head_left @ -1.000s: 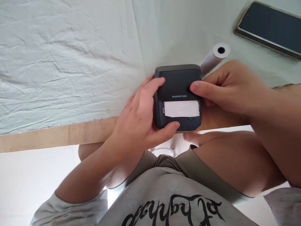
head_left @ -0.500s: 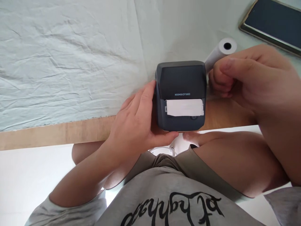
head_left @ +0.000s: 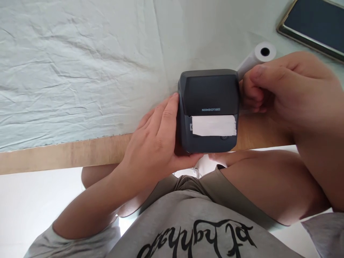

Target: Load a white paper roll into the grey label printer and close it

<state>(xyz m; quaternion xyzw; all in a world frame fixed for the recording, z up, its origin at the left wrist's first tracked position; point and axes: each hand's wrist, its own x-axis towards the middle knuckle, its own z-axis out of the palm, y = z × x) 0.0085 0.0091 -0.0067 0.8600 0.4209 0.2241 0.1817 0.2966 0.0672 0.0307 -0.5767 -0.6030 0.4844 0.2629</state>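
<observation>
While the left hand (head_left: 153, 139) holds a dark printer (head_left: 208, 89) by its left side and near edge, at the front of the worktop (head_left: 67, 152), "NIIMBOT" reads clearly on its lid; the smaller characters after it blur. A white paper strip (head_left: 214, 125) partly hides a pale mark. The right hand (head_left: 255, 84) curls just beside; whether it grips anything I cannot tell. It partly covers a paper roll (head_left: 247, 64). The frame cuts off a phone (head_left: 314, 27); black script on the shirt (head_left: 172, 211) appears upside down.
</observation>
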